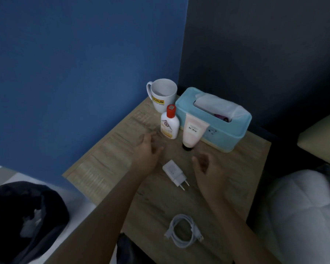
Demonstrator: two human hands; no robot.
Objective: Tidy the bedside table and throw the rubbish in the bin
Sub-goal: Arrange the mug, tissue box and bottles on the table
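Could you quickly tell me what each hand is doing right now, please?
Left hand: open, empty, above the table near the lotion bottle.
Right hand: open, empty, beside the charger.

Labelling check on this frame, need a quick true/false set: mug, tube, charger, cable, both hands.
1. The mug stands upright at the table's far corner. True.
2. The tube lies flat, away from the tissue box. False: it stands cap-down, leaning on the box.
3. The charger lies between the two hands. True.
4. The right hand grips the cable. False: it is open and empty; the cable lies coiled near the table's front edge.
5. The left hand holds the bottle. False: open, just short of it.
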